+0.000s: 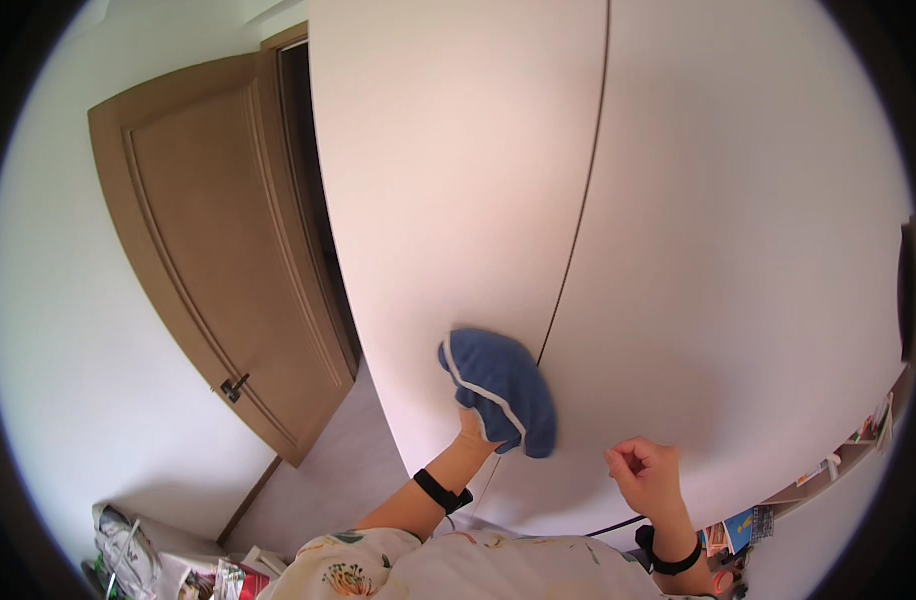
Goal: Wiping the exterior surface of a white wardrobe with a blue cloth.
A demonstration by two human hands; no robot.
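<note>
A blue cloth (506, 382) with a pale edge strip lies against the white cabinet door (458, 187), over the dark gap between two door panels. My left hand (471, 426) is mostly hidden under the cloth, which drapes over it, with only the heel of the hand and wrist showing. To the right, my right hand (645, 472) is loosely curled in front of the other white panel (728, 262), and nothing shows in it. Black bands circle both wrists.
A brown wooden door (210, 217) with a dark handle (235, 388) stands ajar at left. Bags and packages (127, 551) lie at the lower left. Shelves (795, 491) with books and small items run along the lower right.
</note>
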